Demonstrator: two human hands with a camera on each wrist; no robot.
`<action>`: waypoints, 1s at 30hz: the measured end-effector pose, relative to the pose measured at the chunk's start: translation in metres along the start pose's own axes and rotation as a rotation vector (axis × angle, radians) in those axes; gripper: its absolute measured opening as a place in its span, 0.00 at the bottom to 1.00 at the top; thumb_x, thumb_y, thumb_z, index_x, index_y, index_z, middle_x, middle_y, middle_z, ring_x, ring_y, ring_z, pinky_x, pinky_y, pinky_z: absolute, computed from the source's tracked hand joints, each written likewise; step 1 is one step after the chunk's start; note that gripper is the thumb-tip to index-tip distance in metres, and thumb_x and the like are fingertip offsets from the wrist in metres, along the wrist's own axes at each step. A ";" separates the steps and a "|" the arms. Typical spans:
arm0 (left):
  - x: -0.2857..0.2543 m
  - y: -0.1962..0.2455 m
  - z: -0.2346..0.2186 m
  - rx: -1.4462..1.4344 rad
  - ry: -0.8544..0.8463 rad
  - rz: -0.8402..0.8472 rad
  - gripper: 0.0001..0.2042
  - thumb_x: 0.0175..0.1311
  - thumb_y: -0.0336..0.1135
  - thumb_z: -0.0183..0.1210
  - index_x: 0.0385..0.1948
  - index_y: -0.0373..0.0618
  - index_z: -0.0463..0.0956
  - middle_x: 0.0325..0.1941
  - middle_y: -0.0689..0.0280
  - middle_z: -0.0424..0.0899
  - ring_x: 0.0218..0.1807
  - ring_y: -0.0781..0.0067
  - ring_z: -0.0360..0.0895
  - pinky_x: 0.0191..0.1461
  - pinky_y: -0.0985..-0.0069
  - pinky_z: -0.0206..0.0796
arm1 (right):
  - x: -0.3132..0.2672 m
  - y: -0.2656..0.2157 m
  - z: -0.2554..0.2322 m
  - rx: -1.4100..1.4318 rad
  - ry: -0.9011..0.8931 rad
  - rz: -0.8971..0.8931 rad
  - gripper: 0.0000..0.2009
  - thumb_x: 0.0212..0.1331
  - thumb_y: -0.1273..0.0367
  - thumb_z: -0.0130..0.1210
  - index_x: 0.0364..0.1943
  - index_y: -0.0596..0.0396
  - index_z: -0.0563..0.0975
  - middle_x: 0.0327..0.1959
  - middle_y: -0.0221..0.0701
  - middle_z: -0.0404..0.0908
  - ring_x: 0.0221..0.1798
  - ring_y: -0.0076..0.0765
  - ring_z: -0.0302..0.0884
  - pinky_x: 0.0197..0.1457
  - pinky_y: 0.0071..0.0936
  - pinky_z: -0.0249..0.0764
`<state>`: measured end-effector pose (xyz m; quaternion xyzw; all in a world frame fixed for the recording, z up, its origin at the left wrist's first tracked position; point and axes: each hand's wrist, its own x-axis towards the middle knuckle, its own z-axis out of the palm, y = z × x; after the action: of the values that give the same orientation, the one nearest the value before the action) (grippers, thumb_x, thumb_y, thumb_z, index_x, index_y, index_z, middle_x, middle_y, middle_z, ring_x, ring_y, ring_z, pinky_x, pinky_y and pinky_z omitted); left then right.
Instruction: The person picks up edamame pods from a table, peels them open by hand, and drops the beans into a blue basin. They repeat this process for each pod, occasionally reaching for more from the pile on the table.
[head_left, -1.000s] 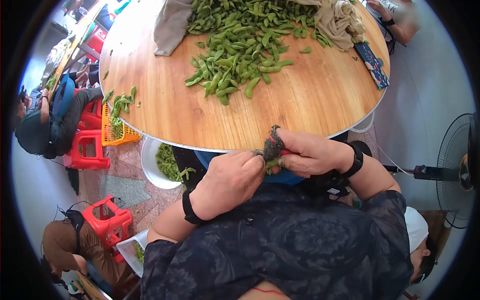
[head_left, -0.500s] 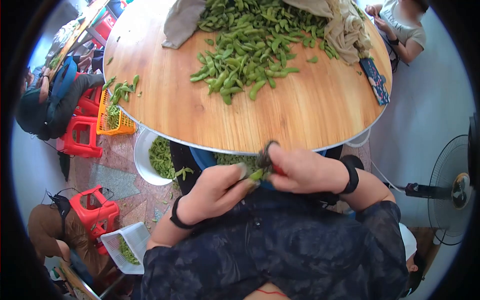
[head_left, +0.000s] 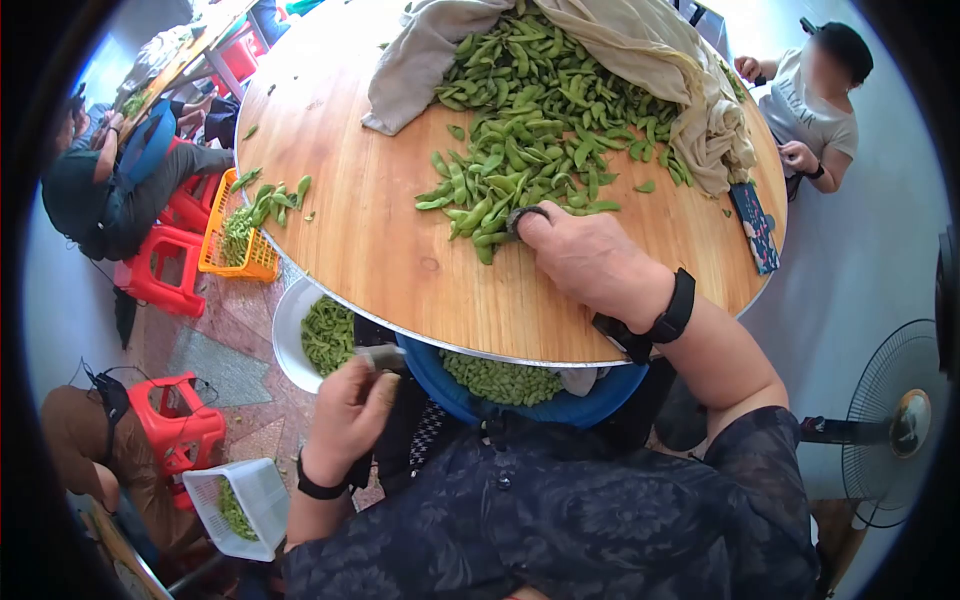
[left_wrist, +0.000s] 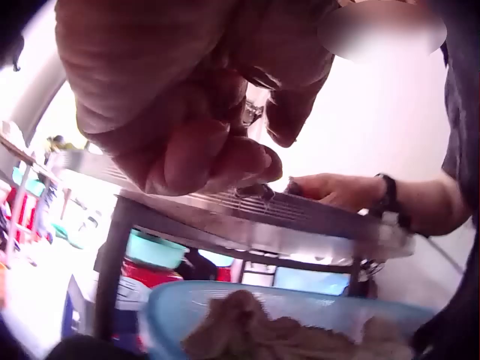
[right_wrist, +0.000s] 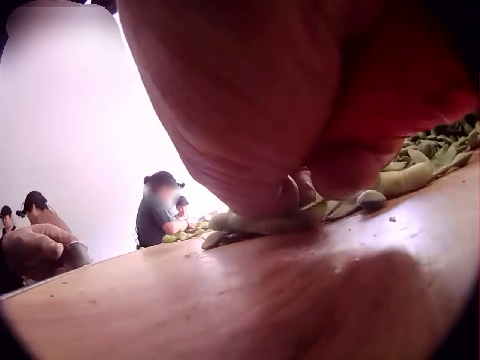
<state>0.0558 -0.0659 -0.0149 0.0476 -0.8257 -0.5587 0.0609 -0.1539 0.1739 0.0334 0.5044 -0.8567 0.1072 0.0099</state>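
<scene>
My right hand (head_left: 570,250) rests on the round wooden table (head_left: 400,260) at the near edge of a big pile of green pods (head_left: 530,140). A dark scissor loop (head_left: 527,215) shows on one finger, and the fingertips (right_wrist: 300,187) touch pods (right_wrist: 405,180). My left hand (head_left: 355,400) hangs below the table rim, between a white bowl (head_left: 285,330) and a blue basin (head_left: 440,395). Its fingers (left_wrist: 187,112) are curled, pinching a small pale pod (head_left: 378,357). Both the bowl and the basin hold pods.
A beige cloth (head_left: 620,50) covers the far part of the pile. A dark case (head_left: 757,225) lies at the table's right edge. An orange basket (head_left: 215,255), red stools (head_left: 185,425), a white basket (head_left: 240,500) and a fan (head_left: 890,420) stand around. Other people sit nearby.
The hands have parted. My right hand went up from the table's edge to the pod pile with the scissors. My left hand dropped left toward the white bowl.
</scene>
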 end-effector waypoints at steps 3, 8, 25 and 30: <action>0.016 0.015 0.021 -0.092 -0.187 0.083 0.08 0.65 0.27 0.55 0.43 0.36 0.76 0.29 0.65 0.79 0.30 0.79 0.74 0.35 0.80 0.67 | -0.003 0.006 0.002 -0.030 -0.067 0.016 0.09 0.56 0.76 0.46 0.42 0.57 0.69 0.37 0.44 0.73 0.33 0.50 0.79 0.34 0.41 0.77; 0.036 0.031 0.056 -0.219 -0.387 0.124 0.07 0.66 0.28 0.54 0.41 0.36 0.76 0.26 0.65 0.77 0.27 0.80 0.71 0.32 0.80 0.64 | -0.020 0.003 0.002 0.114 -0.022 0.141 0.12 0.51 0.75 0.54 0.41 0.59 0.69 0.37 0.40 0.74 0.35 0.46 0.77 0.34 0.38 0.74; 0.031 0.045 0.098 -0.782 -0.345 -0.313 0.14 0.75 0.37 0.43 0.52 0.40 0.71 0.28 0.74 0.73 0.30 0.87 0.69 0.34 0.86 0.64 | -0.088 -0.057 -0.005 0.846 0.323 0.297 0.12 0.53 0.77 0.54 0.43 0.61 0.74 0.30 0.43 0.76 0.30 0.48 0.77 0.34 0.33 0.74; 0.027 0.039 0.101 -0.685 -0.407 -0.171 0.11 0.75 0.39 0.45 0.35 0.43 0.71 0.24 0.76 0.67 0.24 0.85 0.60 0.29 0.84 0.55 | -0.084 -0.057 -0.003 1.013 0.048 0.342 0.09 0.60 0.75 0.48 0.44 0.62 0.70 0.27 0.40 0.75 0.29 0.46 0.76 0.32 0.32 0.72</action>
<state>0.0135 0.0370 -0.0146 -0.0183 -0.5800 -0.8026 -0.1381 -0.0639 0.2200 0.0354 0.2968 -0.7671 0.5190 -0.2328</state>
